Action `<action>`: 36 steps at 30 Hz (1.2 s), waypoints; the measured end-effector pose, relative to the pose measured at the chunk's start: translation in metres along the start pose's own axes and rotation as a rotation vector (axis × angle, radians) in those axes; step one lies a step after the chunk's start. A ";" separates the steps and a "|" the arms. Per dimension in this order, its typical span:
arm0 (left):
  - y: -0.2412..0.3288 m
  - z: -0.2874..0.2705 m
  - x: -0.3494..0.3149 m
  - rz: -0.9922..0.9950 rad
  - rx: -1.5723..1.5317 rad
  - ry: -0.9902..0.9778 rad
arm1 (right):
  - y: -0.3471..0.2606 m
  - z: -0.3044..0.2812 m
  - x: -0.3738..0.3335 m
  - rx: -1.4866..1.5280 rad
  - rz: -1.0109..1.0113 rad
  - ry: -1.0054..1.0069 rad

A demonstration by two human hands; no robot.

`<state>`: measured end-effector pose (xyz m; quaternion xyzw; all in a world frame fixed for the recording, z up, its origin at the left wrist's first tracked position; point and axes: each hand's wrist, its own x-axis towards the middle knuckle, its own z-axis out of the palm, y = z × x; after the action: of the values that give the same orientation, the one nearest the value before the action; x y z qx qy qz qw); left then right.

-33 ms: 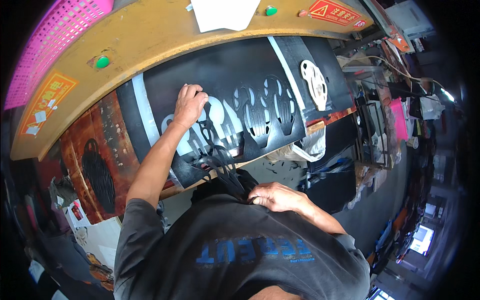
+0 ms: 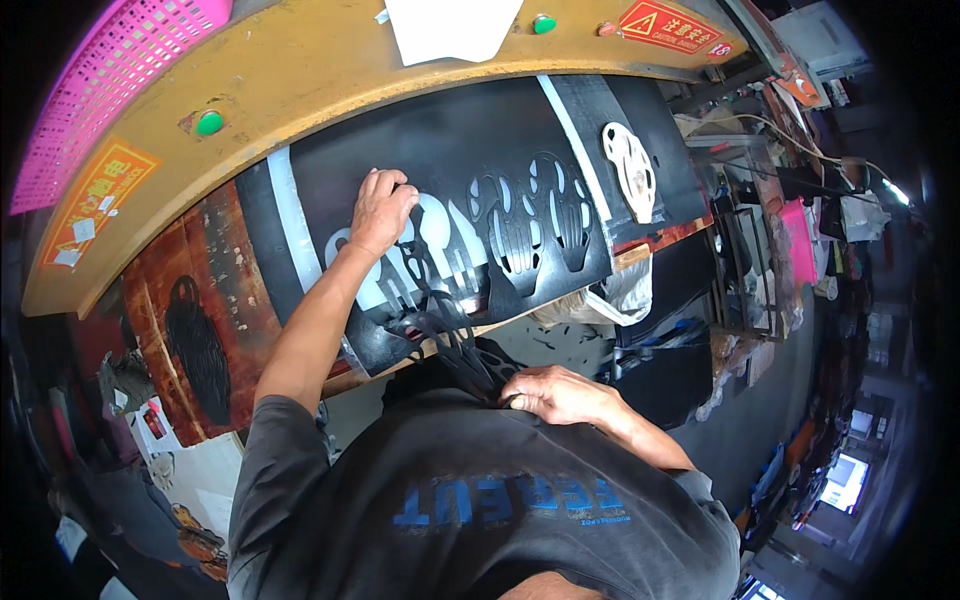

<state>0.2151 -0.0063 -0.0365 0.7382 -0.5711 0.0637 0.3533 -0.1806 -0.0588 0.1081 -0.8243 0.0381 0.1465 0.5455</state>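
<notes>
A flat black sheet (image 2: 420,130) with cut-out shapes lies on the machine bed, pale material showing through its openings. On its left part rests my left hand (image 2: 383,212), fingers bent and drawn together; whatever lies under the fingertips is hidden. Close to my shirt, my right hand (image 2: 558,394) is closed, thumb on top, gripping a bunch of black slotted strips (image 2: 460,345). These strips run from the sheet's near edge, below my left hand, toward the right hand. Two slotted, hand-like outlines (image 2: 515,235) are cut into the sheet's right part.
A yellow machine beam (image 2: 300,75) with green buttons (image 2: 209,123) spans the far side. A pink basket (image 2: 115,95) stands at far left. A pale slotted template (image 2: 630,172) lies right of the sheet. A black stringy bundle (image 2: 195,345) rests on the rusty plate (image 2: 245,280).
The black strips between the sheet and my right hand have shifted slightly. Both hands stay almost in place.
</notes>
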 end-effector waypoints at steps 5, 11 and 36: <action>-0.002 0.001 0.001 0.043 0.017 0.011 | 0.001 -0.023 -0.019 0.084 0.218 -0.029; -0.002 -0.013 -0.002 0.020 -0.041 -0.081 | 0.011 -0.080 0.080 0.110 0.115 0.428; 0.010 -0.011 -0.005 -0.258 0.375 -0.399 | -0.013 -0.015 0.161 -0.967 0.214 -0.296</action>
<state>0.2080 0.0031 -0.0264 0.8551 -0.5089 -0.0236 0.0967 -0.0209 -0.0513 0.0790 -0.9441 -0.0274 0.3176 0.0835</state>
